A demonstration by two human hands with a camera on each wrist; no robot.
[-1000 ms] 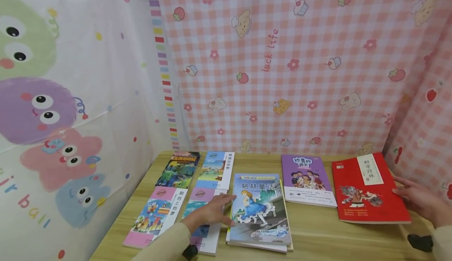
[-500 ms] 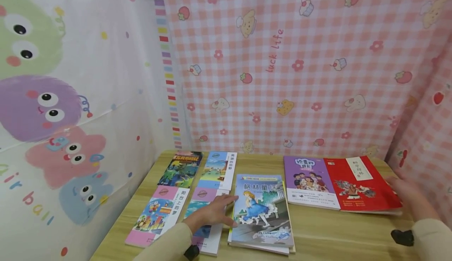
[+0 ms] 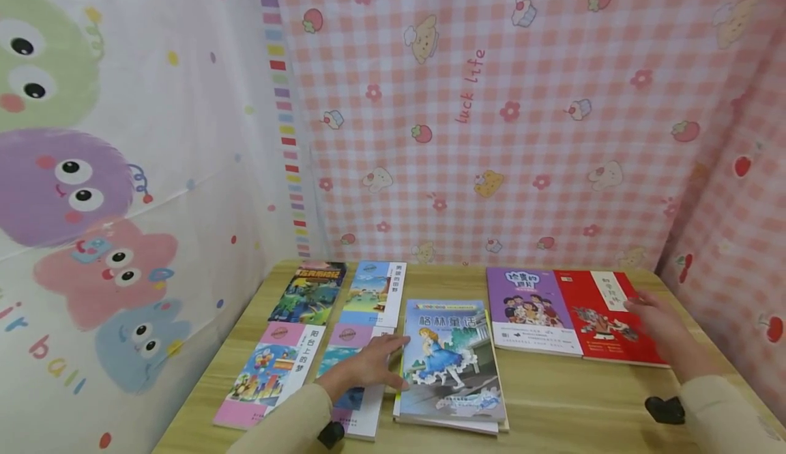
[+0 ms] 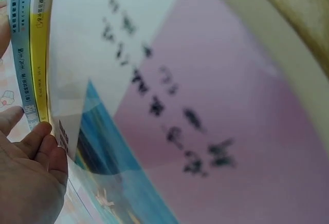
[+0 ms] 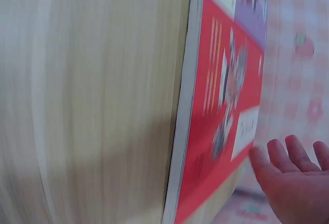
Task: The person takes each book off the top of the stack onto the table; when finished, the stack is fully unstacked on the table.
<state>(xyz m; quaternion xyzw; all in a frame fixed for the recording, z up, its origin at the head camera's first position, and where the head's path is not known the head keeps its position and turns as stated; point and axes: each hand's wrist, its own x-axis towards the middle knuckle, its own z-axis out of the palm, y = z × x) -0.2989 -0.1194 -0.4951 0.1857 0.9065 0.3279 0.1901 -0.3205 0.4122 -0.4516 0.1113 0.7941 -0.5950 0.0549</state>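
Observation:
My left hand rests over the sea-covered book, its fingers at the left edge of a small stack of books topped by the blue fairy-tale book. In the left wrist view, the fingertips are at the spines of the stack, one blue and one yellow. My right hand lies at the right edge of the red book. The right wrist view has its fingers loosely spread beside the cover, not curled round it. A purple book lies flush against the red one's left side.
At the left of the wooden table lie a dark green adventure book, a blue book and a pink book. A pink checked cloth hangs behind; a white cartoon cloth hangs on the left.
The red book has slid left with my right hand, from apart and tilted to lying against the purple book. My right hand has shifted left over its edge. The left hand has stayed by the stack.

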